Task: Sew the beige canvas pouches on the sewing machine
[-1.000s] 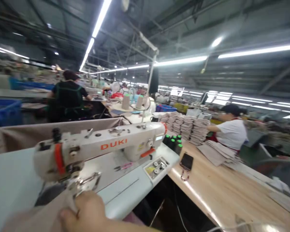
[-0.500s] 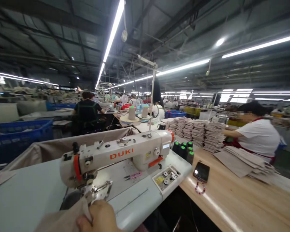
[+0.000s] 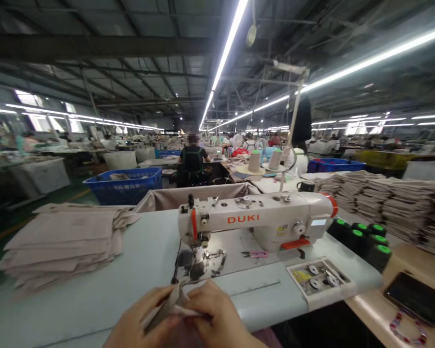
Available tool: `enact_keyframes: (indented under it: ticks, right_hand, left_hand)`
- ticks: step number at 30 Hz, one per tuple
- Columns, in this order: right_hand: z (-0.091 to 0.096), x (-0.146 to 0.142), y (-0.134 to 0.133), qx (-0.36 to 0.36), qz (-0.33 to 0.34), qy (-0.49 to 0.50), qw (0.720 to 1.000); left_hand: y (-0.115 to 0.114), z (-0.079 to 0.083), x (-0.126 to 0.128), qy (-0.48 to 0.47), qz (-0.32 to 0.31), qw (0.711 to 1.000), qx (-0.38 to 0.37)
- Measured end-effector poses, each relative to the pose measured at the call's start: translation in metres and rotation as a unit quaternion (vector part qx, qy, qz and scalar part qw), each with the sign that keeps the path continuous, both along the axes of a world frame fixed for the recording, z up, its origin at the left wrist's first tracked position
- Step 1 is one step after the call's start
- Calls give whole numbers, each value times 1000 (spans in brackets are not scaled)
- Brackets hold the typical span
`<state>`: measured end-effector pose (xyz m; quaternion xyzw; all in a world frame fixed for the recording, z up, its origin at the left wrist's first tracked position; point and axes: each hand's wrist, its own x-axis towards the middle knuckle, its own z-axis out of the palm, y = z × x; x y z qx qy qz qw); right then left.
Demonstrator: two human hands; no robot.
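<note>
Both of my hands grip one piece of beige-grey fabric [image 3: 176, 302] at the front edge of the machine table. My left hand [image 3: 145, 314] pinches its left side, with thumb and fingers closed over a fold. My right hand [image 3: 217, 311] has its fingers curled on the right side of the cloth. Just beyond them stands a white sewing machine [image 3: 246, 217]; the fabric is apart from its needle area. Pink-handled thread snips [image 3: 255, 254] lie on the machine bed. The lower part of the cloth runs out of view.
A pile of fabric pieces [image 3: 68, 237] lies on the left. To the right are a bobbin tray [image 3: 321, 280], black thread cones [image 3: 362, 241], a phone [image 3: 415, 297] with a beaded strap, and stacked fabric [image 3: 395, 203]. A blue basket [image 3: 125, 186] and a co-worker [image 3: 193, 162] are farther back.
The view has swung left, bringing the left fabric pile into sight. My left hand has come into view on the fabric, which is now drawn back from the needle area, nearer me.
</note>
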<state>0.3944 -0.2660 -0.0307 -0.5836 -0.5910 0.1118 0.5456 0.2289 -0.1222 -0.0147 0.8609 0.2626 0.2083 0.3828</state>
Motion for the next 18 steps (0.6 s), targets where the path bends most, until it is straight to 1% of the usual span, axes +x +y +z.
enact_keyframes:
  ticks: [2,4,5,7,9,11,14,18]
  right_hand:
    - [15,-3,-13,-8,-10,28,1000]
    - [27,-2,-24,-33,-16,45,998]
    - [32,-2,-27,-40,-18,49,998]
    - [38,0,-32,-50,-25,51,997]
    - [42,1,-34,-60,-35,50,996]
    - [43,1,-34,-72,-44,56,995]
    - [45,0,-32,-84,-61,72,992]
    - [45,-1,-28,-101,-70,90,988]
  left_hand:
    - [-9,16,9,20,-16,996,-83]
    - [-18,29,15,-2,-32,988,-152]
    - [-22,33,16,-18,-46,981,-188]
    - [-27,35,15,-55,-70,962,-259]
    - [-31,33,12,-89,-72,941,-318]
    - [-33,30,8,-110,-46,929,-350]
    - [-35,29,6,-117,2,928,-353]
    - [-38,28,8,-126,22,923,-362]
